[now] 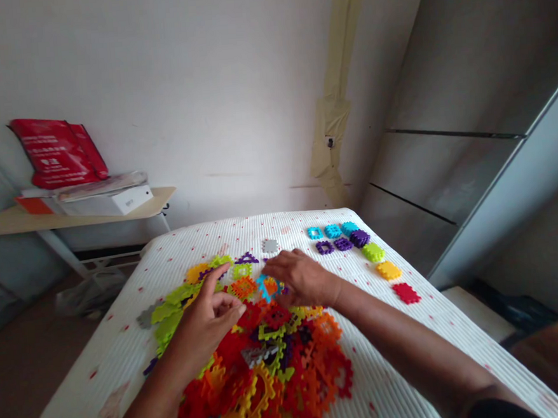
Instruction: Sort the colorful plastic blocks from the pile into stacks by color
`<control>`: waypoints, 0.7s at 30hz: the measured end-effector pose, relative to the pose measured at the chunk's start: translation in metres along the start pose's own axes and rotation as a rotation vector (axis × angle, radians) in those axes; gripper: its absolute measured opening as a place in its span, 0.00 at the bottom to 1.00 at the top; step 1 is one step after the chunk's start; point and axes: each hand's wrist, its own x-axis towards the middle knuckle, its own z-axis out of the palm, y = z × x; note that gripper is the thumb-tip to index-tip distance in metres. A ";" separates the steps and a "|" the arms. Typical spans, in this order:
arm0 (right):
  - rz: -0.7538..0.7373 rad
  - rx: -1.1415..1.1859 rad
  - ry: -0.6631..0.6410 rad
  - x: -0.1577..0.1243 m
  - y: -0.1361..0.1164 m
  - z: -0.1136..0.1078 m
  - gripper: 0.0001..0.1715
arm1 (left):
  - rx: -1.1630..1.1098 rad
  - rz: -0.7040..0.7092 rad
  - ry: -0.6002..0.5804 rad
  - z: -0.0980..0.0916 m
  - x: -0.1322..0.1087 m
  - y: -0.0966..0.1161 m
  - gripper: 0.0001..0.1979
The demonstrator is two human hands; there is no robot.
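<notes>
A big heap of coloured plastic interlocking pieces (pixel 270 362) lies on a white ribbed mattress (pixel 413 346). My left hand (pixel 205 319) hovers over the heap's left side, index finger stretched toward a green piece, the other fingers curled; nothing shows in it. My right hand (pixel 300 277) reaches across the heap's far edge, its fingers pinched on a blue piece (pixel 264 285). A grey piece (pixel 270 245) lies just beyond my right hand.
A sorted row lies at the far right: blue pieces (pixel 331 231), purple pieces (pixel 343 241), a green stack (pixel 373 252), an orange one (pixel 388 270), a red one (pixel 406 293). A side table (pixel 69 217) with a red bag (pixel 58 151) stands left. Wardrobe doors (pixel 469 125) rise at right.
</notes>
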 end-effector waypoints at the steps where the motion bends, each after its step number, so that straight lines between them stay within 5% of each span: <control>1: 0.080 -0.026 -0.011 0.000 0.021 -0.002 0.29 | 0.002 0.000 0.043 -0.003 0.000 0.002 0.38; 6: 0.595 -0.216 -0.216 -0.002 0.128 0.002 0.29 | -0.014 -0.023 0.141 -0.014 0.000 0.016 0.39; 9: 0.728 -0.277 -0.362 -0.002 0.163 0.013 0.29 | -0.016 -0.027 0.152 -0.015 0.000 0.016 0.39; 21: 0.763 -0.284 -0.499 0.008 0.190 0.046 0.25 | 0.009 -0.050 0.173 -0.021 0.004 0.002 0.35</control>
